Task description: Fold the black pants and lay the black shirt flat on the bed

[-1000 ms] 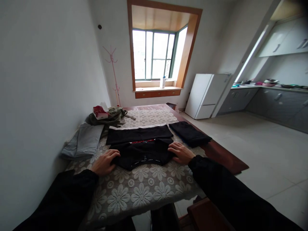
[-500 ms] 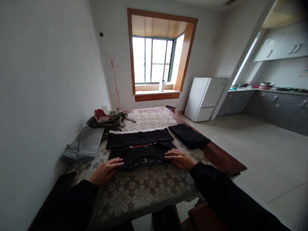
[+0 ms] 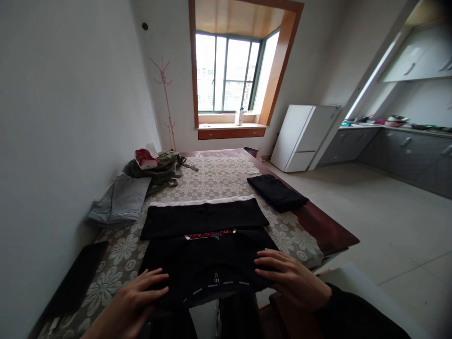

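Observation:
A black T-shirt [image 3: 206, 242] lies partly folded on the lace flower tablecloth [image 3: 208, 181], its collar end hanging at the table's near edge. A red print shows at the fold. My left hand [image 3: 132, 303] rests flat on the shirt's near left corner, fingers stretched out. My right hand [image 3: 289, 278] lies flat on the near right corner, fingers spread. Neither hand holds anything.
A folded black garment [image 3: 277, 192] sits at the table's right side. A folded grey garment [image 3: 122, 202] and a green heap with a red-and-white item [image 3: 155, 165] lie at the left by the wall. A dark flat object [image 3: 76, 278] lies near left. A white fridge [image 3: 302, 136] stands beyond.
The shirt has slid toward the near table edge with both hands on it. The view has moved closer and lower over the table.

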A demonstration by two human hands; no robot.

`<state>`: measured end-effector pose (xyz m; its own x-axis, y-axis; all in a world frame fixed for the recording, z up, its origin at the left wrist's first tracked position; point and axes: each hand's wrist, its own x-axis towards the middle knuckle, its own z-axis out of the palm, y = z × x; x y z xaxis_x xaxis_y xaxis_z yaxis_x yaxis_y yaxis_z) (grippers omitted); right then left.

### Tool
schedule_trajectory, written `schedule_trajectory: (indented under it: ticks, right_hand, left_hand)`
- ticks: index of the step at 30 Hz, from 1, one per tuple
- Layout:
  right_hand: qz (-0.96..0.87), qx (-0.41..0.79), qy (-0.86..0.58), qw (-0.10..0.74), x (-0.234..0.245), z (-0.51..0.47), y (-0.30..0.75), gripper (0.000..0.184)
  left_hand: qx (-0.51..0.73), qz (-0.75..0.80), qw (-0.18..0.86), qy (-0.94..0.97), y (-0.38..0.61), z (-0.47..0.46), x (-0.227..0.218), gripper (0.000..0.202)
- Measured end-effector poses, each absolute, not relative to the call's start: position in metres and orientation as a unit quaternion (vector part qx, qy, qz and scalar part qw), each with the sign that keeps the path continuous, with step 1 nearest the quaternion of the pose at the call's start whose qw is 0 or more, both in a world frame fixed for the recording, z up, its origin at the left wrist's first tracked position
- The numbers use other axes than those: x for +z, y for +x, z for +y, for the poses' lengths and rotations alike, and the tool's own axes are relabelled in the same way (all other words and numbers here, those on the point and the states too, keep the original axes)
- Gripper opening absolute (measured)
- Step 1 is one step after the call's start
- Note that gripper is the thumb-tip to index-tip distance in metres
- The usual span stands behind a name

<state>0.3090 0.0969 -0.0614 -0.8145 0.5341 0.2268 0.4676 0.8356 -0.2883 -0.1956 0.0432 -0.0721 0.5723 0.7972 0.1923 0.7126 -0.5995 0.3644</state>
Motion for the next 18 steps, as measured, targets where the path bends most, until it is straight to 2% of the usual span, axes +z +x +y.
schedule_trajectory:
  ticks: [3,5,7,10,14,18]
  right_hand:
    - [-0.935,0.170,-0.281,0.136,-0.054,0.091,0.305,0.025]
    - [-0.918,0.195,-0.307,0.160,-0.047,0.107,0.304,0.024]
    - [-0.890,0.198,-0.361,0.198,-0.042,0.140,0.303,0.027]
    - [-0.847,0.174,-0.452,0.217,-0.042,0.207,0.300,0.029]
    - [-0.803,0.083,-0.576,0.132,-0.058,0.286,0.295,0.036]
    - [-0.765,0.064,-0.630,0.113,-0.077,0.327,0.293,0.050]
  left_hand:
    - [0.191,0.448,0.171,0.857,-0.195,0.034,-0.064,0.026]
    - [0.200,0.480,0.220,0.825,-0.194,0.048,-0.048,0.024]
    - [0.206,0.514,0.247,0.795,-0.195,0.078,-0.031,0.031]
    - [0.192,0.570,0.207,0.772,-0.202,0.144,-0.020,0.043]
    - [0.125,0.650,0.082,0.745,-0.218,0.223,-0.038,0.054]
    - [0.102,0.682,0.059,0.722,-0.232,0.265,-0.058,0.058]
